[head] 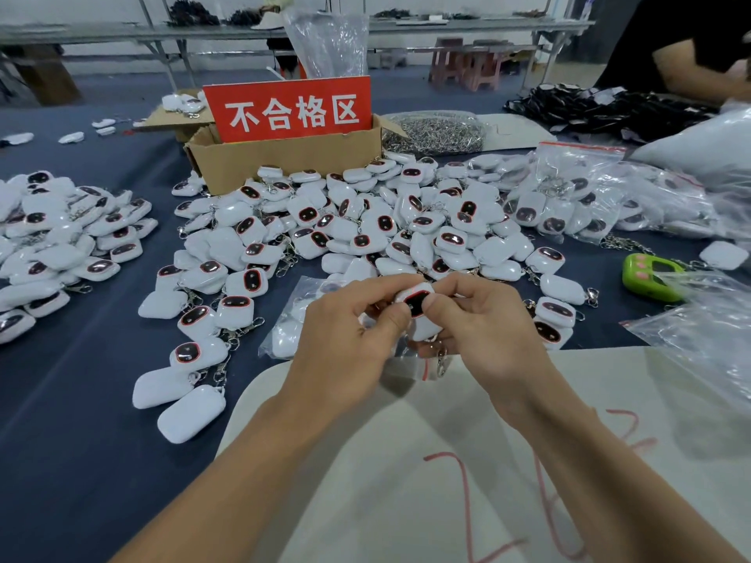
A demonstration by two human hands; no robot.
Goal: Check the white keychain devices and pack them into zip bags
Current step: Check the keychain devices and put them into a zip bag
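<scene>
Cream sheet [406, 461] with red scrawl sits at the near edge of the table [73, 420]; your hands work just beyond it. Zip bag [284, 331], part-filled, lies beneath and left of them. Left hand [345, 339]: fingers curled, thumb pinching the white keychain device [418, 303]. Right hand [483, 327]: grips the same device, dark screen up, clasp dangling. Step judged: checking. Next, if it passes: free one hand, hold the bag mouth open, slip the device in.

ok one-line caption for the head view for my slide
Left hand and right hand pinch a white keychain device by a zip bag.
</scene>
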